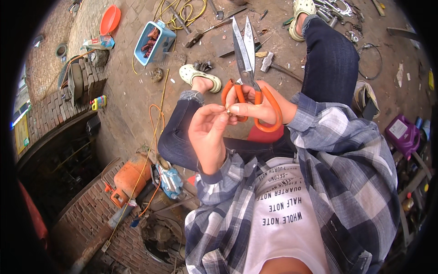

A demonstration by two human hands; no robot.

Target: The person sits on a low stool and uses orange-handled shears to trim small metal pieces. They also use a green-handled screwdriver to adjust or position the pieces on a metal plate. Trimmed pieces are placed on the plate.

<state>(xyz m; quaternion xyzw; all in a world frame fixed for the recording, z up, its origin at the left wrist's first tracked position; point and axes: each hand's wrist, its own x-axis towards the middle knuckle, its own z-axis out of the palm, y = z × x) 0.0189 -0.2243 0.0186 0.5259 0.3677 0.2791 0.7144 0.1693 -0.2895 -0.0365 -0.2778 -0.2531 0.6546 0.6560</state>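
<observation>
My right hand (274, 106) is closed around a pair of large scissors (247, 73) with orange-coated handles. Their long metal blades point away from me and stand slightly apart. The right thumb and fingers also meet my left hand (209, 133) at a tiny pale-brown piece (229, 112). Closed in a pinch, the left thumb and fingertips hold that piece from the other side; it is too small to name. Both hands are above my bent legs, and the scissors' tips reach out over the ground.
A hammer (267, 62) lies beyond the right hand, near a dark metal block (224, 46). Farther left stand a blue bin (150, 42) and a red-orange basin (110, 20). An orange gas cylinder (132, 175) is at left, a purple jug (403, 136) at right.
</observation>
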